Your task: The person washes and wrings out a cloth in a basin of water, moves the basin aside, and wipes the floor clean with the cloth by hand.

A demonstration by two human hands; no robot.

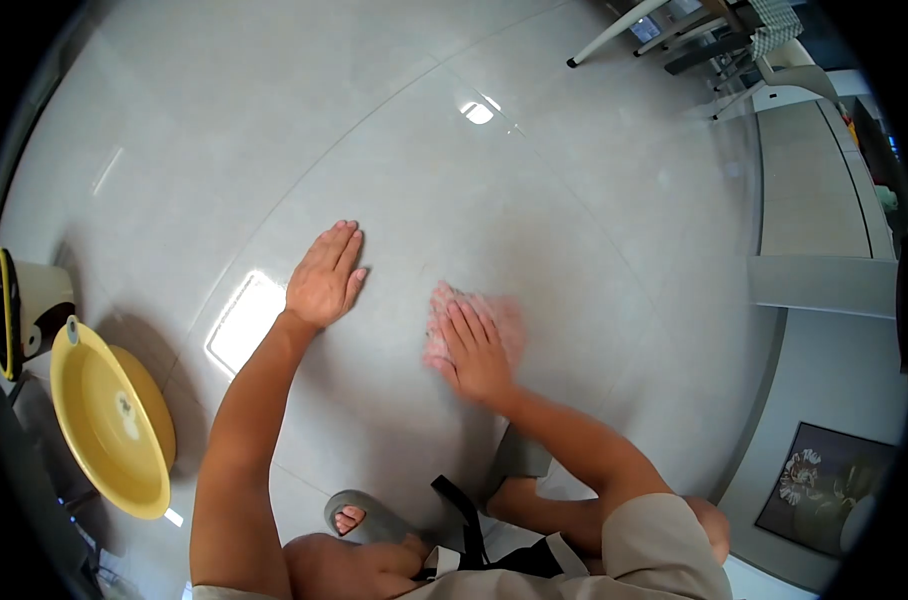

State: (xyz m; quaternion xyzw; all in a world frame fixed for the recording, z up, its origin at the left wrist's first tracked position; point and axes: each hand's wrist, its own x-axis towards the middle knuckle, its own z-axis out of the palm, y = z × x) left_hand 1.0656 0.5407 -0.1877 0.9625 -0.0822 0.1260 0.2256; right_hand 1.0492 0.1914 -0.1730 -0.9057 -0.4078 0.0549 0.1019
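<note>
Pink cloth [510,322] flat on glossy tiled floor [234,90], in front of person; right hand [476,350] laid palm-down on it, fingers extended and slightly spread, pressing rather than pinching; cloth showing past both sides of hand; left hand [324,277] flat on bare tile, well apart from cloth, fingers nearly together, thumb out, nothing held; yellow basin [158,405] farther left, beside pale bin [50,288]; grey slipper [374,512] on foot below.

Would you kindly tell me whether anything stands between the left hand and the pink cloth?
Nothing visible does: only shiny floor lies between the left hand and the pink cloth, which lies under the right hand.
</note>
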